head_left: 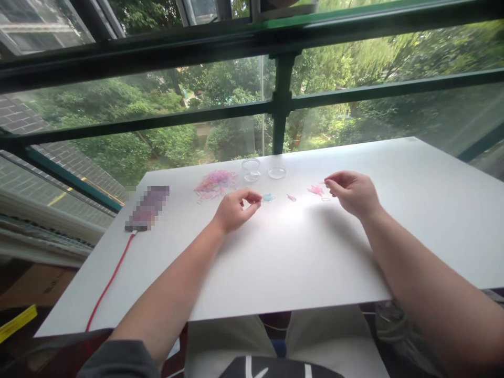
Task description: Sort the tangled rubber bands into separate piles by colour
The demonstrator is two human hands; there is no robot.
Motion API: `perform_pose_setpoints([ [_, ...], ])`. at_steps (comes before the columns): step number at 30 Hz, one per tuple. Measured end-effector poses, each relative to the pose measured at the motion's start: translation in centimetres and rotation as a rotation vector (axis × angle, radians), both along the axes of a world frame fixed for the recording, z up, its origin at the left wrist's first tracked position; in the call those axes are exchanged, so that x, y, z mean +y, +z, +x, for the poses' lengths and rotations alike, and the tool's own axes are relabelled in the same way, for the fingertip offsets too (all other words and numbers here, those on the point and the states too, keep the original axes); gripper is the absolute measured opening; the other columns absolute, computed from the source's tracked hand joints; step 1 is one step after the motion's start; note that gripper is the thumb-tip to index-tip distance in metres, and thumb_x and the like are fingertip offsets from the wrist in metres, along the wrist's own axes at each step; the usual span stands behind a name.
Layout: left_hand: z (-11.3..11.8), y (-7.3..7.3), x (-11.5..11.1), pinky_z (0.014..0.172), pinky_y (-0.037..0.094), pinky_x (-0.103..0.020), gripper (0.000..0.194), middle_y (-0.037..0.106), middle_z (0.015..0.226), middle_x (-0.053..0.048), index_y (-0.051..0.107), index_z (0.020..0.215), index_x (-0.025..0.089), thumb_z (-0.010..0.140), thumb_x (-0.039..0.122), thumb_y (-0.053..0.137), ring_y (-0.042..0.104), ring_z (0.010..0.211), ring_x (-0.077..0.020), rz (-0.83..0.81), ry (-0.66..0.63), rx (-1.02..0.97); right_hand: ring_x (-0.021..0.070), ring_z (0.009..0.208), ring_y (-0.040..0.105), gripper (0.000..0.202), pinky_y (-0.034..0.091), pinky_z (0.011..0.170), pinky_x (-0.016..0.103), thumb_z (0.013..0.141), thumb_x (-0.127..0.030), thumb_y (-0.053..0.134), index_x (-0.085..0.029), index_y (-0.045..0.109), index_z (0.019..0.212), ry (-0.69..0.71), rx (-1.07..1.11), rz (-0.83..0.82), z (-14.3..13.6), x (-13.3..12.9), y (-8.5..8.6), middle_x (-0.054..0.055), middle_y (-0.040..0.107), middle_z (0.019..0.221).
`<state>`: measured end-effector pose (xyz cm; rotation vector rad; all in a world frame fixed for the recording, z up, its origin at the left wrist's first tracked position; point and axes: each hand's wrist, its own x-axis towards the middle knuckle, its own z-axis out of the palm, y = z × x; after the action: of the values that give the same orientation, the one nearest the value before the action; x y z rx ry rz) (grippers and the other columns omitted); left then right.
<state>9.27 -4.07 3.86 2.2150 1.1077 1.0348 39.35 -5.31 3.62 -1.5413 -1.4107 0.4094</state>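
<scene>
My left hand rests low over the white table at the left edge of a small pile of teal loops. Its thumb and forefinger come together in a pinch; whatever is between them is too small to make out. My right hand pinches a small pink loop just above a cluster of pink loops. One pale pink loop lies below that cluster. Between the hands a single darker pink loop lies by itself. The loops look like tiny rubber bands or clips.
A larger mixed pile of pink, orange and purple loops lies beyond my left hand. Behind are a clear round container and a clear round lid. A blurred-out phone with a red cable sits at left. Windows border the white table.
</scene>
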Motion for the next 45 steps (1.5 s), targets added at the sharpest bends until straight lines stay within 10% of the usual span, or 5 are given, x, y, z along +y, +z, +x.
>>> perform_pose_setpoints([
  [10, 9.4, 0.6, 6.8, 0.072, 0.047, -0.025, 0.018, 0.069, 0.08, -0.002, 0.072, 0.08, 0.02, 0.07, 0.016, 0.058, 0.062, 0.075, -0.0149, 0.058, -0.309, 0.423, 0.0153, 0.065, 0.058, 0.019, 0.045, 0.067, 0.028, 0.076, -0.03, 0.056, -0.017, 0.07, 0.077, 0.015, -0.139, 0.084, 1.0, 1.7, -3.3, 0.004, 0.068, 0.072],
  [18, 9.7, 1.1, 7.5, 0.078, 0.047, -0.026, 0.018, 0.067, 0.089, -0.005, 0.075, 0.083, 0.022, 0.07, 0.024, 0.063, 0.061, 0.083, -0.0178, 0.052, -0.341, 0.605, 0.0214, 0.086, 0.054, 0.021, 0.041, 0.083, 0.034, 0.075, -0.035, 0.06, -0.023, 0.075, 0.081, 0.037, -0.423, -0.051, 0.5, 2.6, -3.2, 0.008, 0.062, 0.085],
  [23, 8.8, 3.7, 6.9, 0.079, 0.045, -0.026, 0.023, 0.066, 0.093, -0.003, 0.073, 0.089, 0.023, 0.076, 0.022, 0.055, 0.06, 0.084, -0.0169, 0.08, -0.328, 0.633, 0.0169, 0.079, 0.056, 0.027, 0.044, 0.079, 0.03, 0.08, -0.029, 0.05, -0.019, 0.073, 0.091, 0.075, -0.216, -0.033, 1.8, 2.7, -3.4, 0.008, 0.06, 0.091],
  [33, 0.4, 9.9, 6.5, 0.071, 0.043, -0.022, 0.016, 0.065, 0.086, -0.002, 0.071, 0.086, 0.02, 0.074, 0.024, 0.06, 0.056, 0.077, -0.0157, 0.122, -0.146, 0.724, 0.0288, 0.106, 0.05, 0.05, 0.038, 0.091, 0.04, 0.073, -0.048, 0.062, -0.022, 0.061, 0.116, 0.155, -0.606, -0.056, -0.2, 3.4, -3.3, 0.012, 0.058, 0.116],
  [45, -13.0, 10.6, 2.4, 0.076, 0.047, -0.029, 0.017, 0.067, 0.082, -0.003, 0.069, 0.08, 0.022, 0.071, 0.025, 0.056, 0.058, 0.077, -0.0191, 0.04, 0.238, 0.763, 0.0236, 0.082, 0.053, 0.019, 0.04, 0.078, 0.033, 0.077, -0.018, 0.049, -0.014, 0.067, 0.081, 0.116, -0.759, -0.002, -0.2, 4.9, -3.7, 0.011, 0.064, 0.086],
])
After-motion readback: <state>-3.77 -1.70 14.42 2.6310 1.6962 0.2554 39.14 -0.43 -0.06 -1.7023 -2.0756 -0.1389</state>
